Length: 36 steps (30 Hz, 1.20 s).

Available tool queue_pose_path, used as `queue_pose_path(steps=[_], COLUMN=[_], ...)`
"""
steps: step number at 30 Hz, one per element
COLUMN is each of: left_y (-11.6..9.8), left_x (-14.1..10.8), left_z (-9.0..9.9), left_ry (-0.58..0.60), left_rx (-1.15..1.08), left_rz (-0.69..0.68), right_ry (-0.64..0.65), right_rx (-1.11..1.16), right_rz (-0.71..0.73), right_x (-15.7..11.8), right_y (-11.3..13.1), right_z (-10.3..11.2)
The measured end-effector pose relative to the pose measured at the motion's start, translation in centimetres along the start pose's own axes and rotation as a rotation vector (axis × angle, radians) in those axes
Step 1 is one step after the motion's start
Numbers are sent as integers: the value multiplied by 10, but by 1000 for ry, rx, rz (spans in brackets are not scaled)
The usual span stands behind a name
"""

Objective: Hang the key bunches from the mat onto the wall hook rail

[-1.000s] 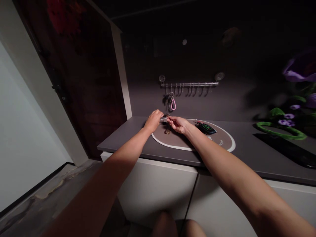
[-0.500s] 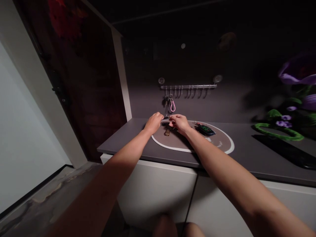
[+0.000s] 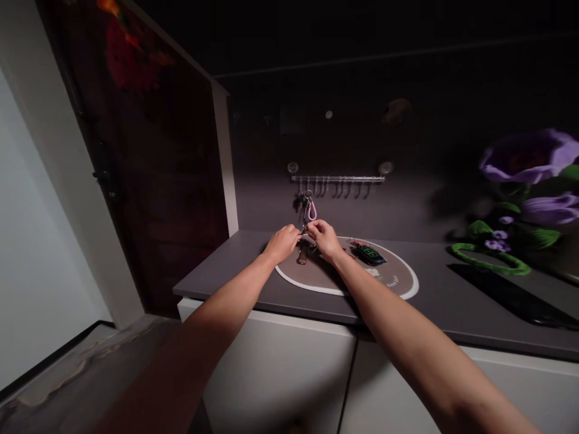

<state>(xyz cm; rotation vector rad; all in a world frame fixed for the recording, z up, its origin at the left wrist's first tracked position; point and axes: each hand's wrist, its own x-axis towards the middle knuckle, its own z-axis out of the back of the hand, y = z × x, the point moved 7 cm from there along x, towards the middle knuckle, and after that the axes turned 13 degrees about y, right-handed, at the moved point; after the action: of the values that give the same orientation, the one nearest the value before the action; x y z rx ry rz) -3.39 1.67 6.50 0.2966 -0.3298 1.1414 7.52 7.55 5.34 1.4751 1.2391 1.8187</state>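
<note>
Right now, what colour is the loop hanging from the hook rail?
Pink; the loop shows best in the head view.

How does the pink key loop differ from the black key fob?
The pink key loop hangs from the hook rail; the black key fob lies on the oval mat. The loop is slim and open-centred, while the fob is chunky and solid, with green markings.

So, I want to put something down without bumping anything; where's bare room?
Bare counter shows left of the oval mat, and between the mat's right edge and the long black object. The mat's front left is bare. Crowded: its back left, where left hand and right hand meet at a small metallic piece near a brown tag; also around the black device.
</note>
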Motion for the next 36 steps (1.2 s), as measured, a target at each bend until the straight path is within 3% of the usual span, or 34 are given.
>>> queue_pose_path(steps=[11, 22, 29, 36], left_y=[4, 14, 17, 19], left_x=[2, 4, 6, 7], left_z=[-10, -24, -26, -28], left_ry=[52, 119, 135, 148], left_rx=[-36, -84, -86, -99], left_rz=[61, 124, 137, 140], right_ry=[-148, -210, -322, -372], right_rx=[268, 285, 366, 397], right_rz=[-96, -92, -171, -236], right_x=[-1, 49, 75, 83], right_y=[10, 47, 42, 38], right_z=[10, 20, 25, 23])
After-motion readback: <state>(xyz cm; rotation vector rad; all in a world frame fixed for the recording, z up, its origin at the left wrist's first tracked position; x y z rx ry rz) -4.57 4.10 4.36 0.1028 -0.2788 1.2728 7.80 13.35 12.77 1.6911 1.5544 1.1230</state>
